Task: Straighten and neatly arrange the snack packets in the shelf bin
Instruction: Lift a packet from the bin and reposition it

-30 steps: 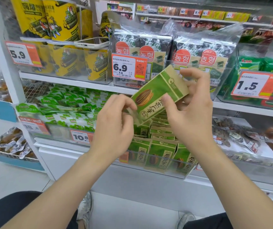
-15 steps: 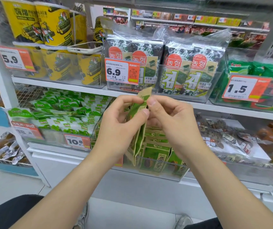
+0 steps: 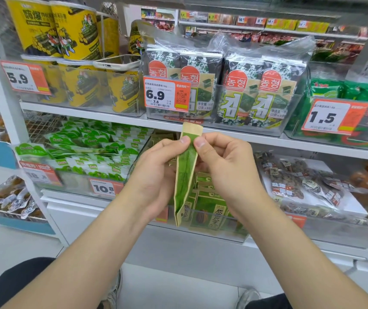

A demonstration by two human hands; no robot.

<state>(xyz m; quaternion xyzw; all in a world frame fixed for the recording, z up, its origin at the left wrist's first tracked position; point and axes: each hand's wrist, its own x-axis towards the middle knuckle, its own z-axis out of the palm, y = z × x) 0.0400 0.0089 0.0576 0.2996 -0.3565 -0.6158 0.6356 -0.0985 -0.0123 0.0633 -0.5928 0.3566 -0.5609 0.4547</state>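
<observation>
Presently the left-hand grip (image 3: 154, 177) and right-hand grip (image 3: 227, 168) pinch one green snack packet (image 3: 186, 175) near its top, upright and edge-on, above the clear shelf bin (image 3: 241, 233). Straightening step in hand; next, likely seat it upright in the row.

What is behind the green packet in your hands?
More green packets stand in the clear bin. The held packet, left hand and right hand cover many, so their count is hidden.
</observation>
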